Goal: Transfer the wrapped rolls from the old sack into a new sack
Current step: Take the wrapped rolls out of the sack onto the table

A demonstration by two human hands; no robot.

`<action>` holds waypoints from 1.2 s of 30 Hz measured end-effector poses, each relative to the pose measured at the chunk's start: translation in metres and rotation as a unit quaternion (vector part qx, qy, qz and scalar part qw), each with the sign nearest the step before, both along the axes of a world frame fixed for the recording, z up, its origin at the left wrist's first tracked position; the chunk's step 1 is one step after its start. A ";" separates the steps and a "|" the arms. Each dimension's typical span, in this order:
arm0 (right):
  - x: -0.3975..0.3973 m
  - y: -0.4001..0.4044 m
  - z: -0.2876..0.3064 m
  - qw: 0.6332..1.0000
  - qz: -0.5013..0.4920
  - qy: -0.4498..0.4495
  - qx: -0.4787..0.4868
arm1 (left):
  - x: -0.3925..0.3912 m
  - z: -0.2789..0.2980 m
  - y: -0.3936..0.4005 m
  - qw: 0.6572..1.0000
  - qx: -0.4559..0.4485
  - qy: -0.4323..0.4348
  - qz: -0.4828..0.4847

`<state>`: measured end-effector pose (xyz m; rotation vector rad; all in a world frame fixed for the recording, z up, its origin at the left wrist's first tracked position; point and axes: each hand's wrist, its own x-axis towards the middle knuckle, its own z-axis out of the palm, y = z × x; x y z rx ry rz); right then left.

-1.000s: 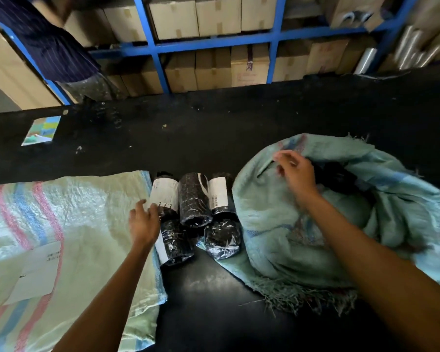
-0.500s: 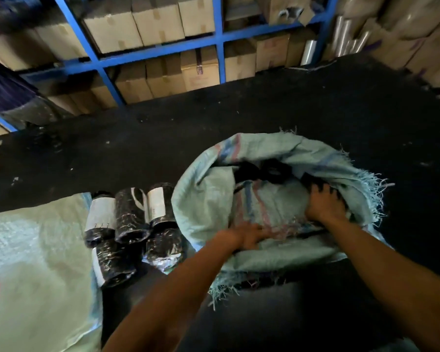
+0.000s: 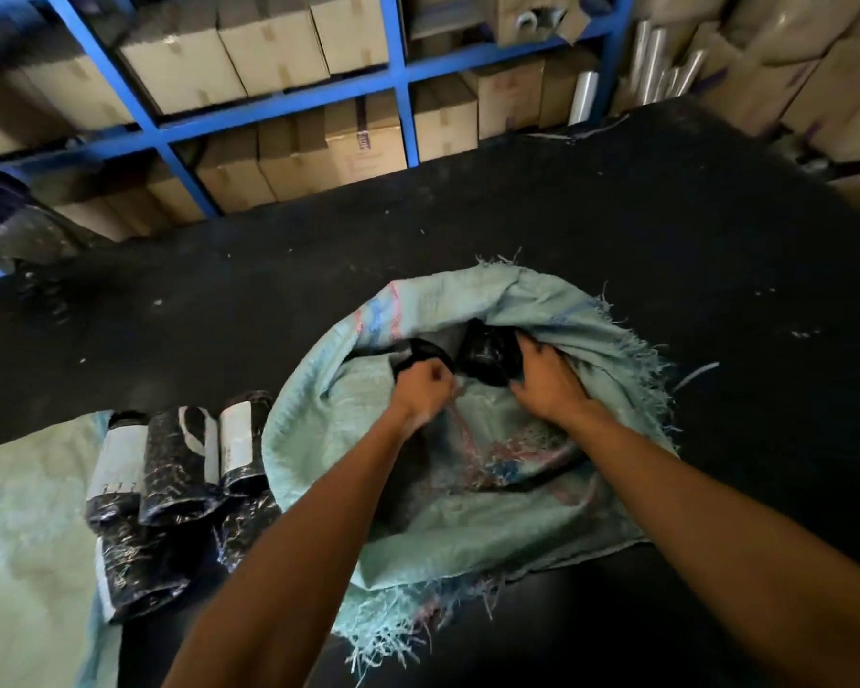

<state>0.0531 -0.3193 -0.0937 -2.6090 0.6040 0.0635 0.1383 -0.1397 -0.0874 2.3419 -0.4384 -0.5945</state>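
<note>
Both hands are reaching into old sack (image 3: 467, 513): right hand (image 3: 547, 384) clasping black roll (image 3: 490, 352), left hand (image 3: 425, 389) pinching wrap beside it.

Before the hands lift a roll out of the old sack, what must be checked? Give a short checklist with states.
1. Old sack mouth open: ok.
2. Right hand on the roll inside: ok.
3. Left hand closed on black wrap: ok; how firm, cannot tell.
4. Space on the table beside the taken-out rolls: ok.
5. New sack mouth open: cannot tell, it lies flat.
</note>
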 end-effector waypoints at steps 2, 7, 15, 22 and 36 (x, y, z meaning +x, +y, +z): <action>0.018 -0.002 0.000 1.000 0.010 0.004 0.020 | 0.021 -0.002 -0.008 0.995 0.035 -0.089 -0.002; 0.065 -0.014 -0.006 0.997 0.024 0.019 0.076 | 0.062 -0.005 -0.021 0.985 0.075 -0.155 0.020; 0.099 -0.012 -0.011 0.986 -0.061 0.031 0.151 | 0.097 -0.029 -0.049 0.980 0.189 -0.058 -0.031; 0.076 -0.015 -0.020 0.932 -0.107 0.022 0.347 | 0.080 0.008 -0.060 0.976 0.049 0.174 0.119; -0.014 0.094 0.085 0.636 -0.004 0.010 0.772 | -0.068 0.110 0.193 0.813 -0.448 0.329 0.173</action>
